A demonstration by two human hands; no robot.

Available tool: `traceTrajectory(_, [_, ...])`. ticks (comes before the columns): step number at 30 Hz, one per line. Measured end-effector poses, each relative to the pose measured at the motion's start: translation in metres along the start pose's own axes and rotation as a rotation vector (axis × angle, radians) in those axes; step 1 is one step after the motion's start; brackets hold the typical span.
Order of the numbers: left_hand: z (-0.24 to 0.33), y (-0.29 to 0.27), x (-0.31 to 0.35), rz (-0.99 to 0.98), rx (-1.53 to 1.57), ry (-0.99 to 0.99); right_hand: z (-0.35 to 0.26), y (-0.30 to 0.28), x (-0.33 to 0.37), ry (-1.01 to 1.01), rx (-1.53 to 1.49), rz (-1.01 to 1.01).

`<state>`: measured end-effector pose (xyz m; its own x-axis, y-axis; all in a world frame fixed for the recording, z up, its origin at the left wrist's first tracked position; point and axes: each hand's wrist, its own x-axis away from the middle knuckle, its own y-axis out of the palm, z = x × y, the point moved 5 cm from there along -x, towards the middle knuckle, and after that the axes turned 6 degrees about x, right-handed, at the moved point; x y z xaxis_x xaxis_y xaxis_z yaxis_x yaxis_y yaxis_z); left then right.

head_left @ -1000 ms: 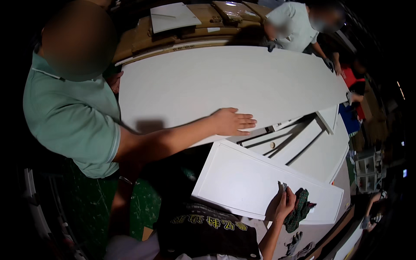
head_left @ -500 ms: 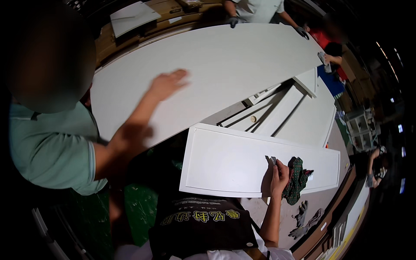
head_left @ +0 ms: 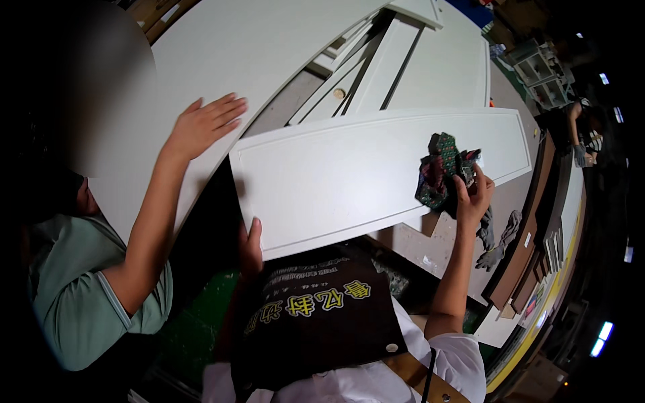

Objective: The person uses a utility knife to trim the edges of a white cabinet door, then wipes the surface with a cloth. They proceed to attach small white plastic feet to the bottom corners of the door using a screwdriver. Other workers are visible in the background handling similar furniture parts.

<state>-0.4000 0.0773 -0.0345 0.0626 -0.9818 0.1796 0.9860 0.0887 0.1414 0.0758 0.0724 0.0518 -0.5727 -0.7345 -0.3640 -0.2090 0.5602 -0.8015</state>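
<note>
The left hand's (head_left: pixel 251 255) fingers are hidden beneath the framed white panel (head_left: pixel 329 181). The larger white panel (head_left: pixel 269 50) is cut off at the far edge. At left, a green-shirted co-worker's (head_left: pixel 101 289) head is blurred.

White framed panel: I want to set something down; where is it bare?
The framed panel is bare from the left hand, at its near-left corner, across to the patterned cloth; a smaller free patch lies between the cloth and the panel's right rim. It is crowded at the cloth, which the right hand holds.
</note>
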Motion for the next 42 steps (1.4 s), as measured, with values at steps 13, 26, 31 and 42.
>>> traceTrajectory(13, [-0.047, 0.081, 0.010, -0.393, 0.720, -0.583, -0.144, 0.110, 0.038, -0.337, -0.109, -0.232])
traceTrajectory(26, [-0.062, 0.077, 0.012, -0.692, 0.646, -0.452, -0.135, 0.049, 0.087, -0.882, -0.048, -1.684])
traceTrajectory(31, [-0.056, 0.085, 0.010, -0.739, 0.531, -0.481, -0.050, -0.051, 0.009, -0.199, -0.215, -1.318])
traceTrajectory(42, [-0.083, 0.067, 0.012, -0.690, 0.473, -0.545, -0.169, 0.051, 0.125, -0.748, -0.195, -0.975])
